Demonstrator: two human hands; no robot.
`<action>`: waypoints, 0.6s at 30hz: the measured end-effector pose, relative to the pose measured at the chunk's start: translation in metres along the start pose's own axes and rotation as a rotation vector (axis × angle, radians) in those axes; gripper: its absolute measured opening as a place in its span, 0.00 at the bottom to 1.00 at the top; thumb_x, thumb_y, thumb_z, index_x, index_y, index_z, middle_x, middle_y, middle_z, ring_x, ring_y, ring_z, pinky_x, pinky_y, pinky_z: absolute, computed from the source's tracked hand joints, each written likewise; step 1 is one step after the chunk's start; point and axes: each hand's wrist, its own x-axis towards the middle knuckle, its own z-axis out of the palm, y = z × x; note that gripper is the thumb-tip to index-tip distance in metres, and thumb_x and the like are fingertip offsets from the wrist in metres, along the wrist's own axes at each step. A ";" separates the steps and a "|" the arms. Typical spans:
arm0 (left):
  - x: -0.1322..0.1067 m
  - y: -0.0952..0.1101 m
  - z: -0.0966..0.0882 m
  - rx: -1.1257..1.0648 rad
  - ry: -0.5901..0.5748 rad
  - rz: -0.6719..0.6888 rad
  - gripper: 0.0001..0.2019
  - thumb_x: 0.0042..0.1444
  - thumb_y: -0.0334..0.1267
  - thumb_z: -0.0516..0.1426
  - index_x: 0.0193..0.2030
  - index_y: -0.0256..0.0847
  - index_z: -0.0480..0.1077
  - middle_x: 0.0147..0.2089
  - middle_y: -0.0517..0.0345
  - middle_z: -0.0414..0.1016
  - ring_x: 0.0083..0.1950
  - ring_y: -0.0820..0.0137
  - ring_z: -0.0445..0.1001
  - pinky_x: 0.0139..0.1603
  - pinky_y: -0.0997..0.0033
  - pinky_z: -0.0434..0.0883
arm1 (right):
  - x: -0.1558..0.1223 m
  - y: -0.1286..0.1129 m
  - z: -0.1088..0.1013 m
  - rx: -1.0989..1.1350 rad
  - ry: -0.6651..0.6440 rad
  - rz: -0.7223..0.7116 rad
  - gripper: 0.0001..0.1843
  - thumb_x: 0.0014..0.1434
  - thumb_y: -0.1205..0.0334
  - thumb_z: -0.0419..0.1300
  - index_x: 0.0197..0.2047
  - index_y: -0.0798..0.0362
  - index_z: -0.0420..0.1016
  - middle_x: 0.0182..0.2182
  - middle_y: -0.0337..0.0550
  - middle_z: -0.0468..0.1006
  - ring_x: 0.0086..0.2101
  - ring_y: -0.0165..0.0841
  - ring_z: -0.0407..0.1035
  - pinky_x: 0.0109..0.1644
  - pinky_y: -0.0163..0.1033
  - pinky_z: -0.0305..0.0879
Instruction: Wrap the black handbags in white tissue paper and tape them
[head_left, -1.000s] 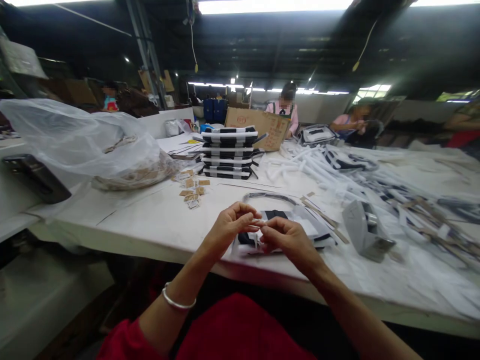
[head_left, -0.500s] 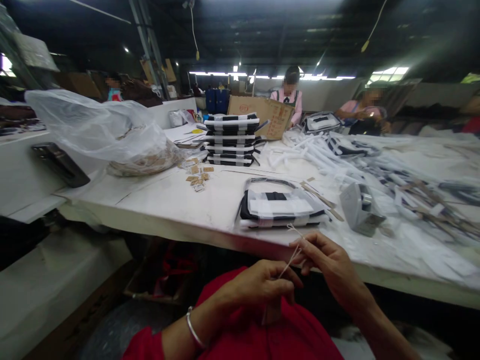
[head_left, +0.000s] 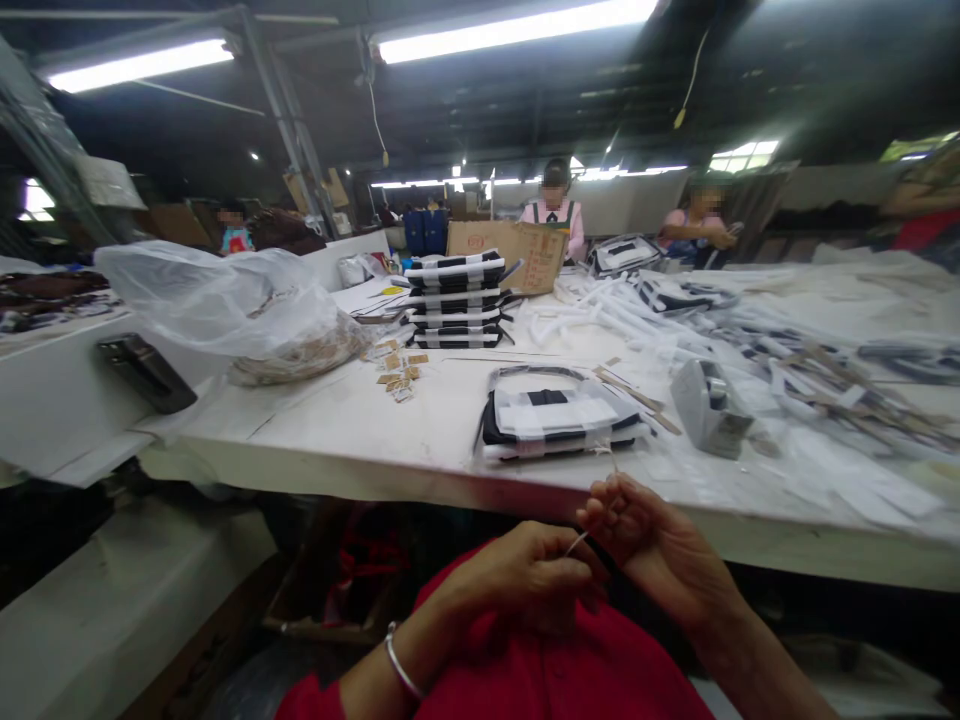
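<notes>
In front of my red shirt, my left hand (head_left: 536, 570) pinches a thin white string (head_left: 577, 543) between thumb and fingers. A dim brownish tag seems to hang below those fingers, mostly in shadow. My right hand (head_left: 637, 535) is turned palm inward with curled fingers closed on the same string, whose looped end sticks up past the fingertips. Just beyond, on the table, lies a black bag (head_left: 562, 420) wrapped with white padding strips, its handle arched behind it. Neither hand touches the bag.
A stack of wrapped bags (head_left: 457, 300) stands further back, with small brown-and-white tags (head_left: 400, 375) beside it. Left are a plastic bag (head_left: 300, 330) and a dark phone-like case (head_left: 146, 372). A tape dispenser (head_left: 709, 405) sits right, near loose padding strips. Co-workers sit across the table.
My head has tilted up, so more ceiling lights show. My right hand's fingers have curled further round the string, and the crossing strands between my hands now show as one short length.
</notes>
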 end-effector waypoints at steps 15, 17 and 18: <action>-0.040 0.018 -0.035 0.210 0.351 0.347 0.16 0.63 0.44 0.54 0.53 0.39 0.72 0.50 0.50 0.77 0.52 0.63 0.73 0.55 0.64 0.67 | -0.003 -0.001 0.053 -0.661 -0.148 -0.108 0.22 0.45 0.46 0.74 0.30 0.53 0.73 0.21 0.33 0.69 0.17 0.21 0.53 0.19 0.29 0.48; -0.039 0.012 -0.052 0.175 0.438 0.337 0.19 0.62 0.49 0.55 0.52 0.38 0.72 0.48 0.50 0.77 0.50 0.63 0.73 0.53 0.64 0.68 | -0.006 -0.009 0.055 -0.752 -0.147 -0.137 0.23 0.45 0.44 0.72 0.31 0.53 0.73 0.21 0.33 0.69 0.17 0.20 0.51 0.19 0.29 0.44; -0.037 0.010 -0.062 0.144 0.478 0.336 0.21 0.61 0.51 0.56 0.52 0.37 0.72 0.47 0.49 0.77 0.49 0.63 0.74 0.52 0.64 0.69 | -0.008 -0.015 0.056 -0.786 -0.144 -0.155 0.23 0.46 0.43 0.72 0.32 0.53 0.74 0.21 0.33 0.68 0.17 0.20 0.50 0.19 0.29 0.43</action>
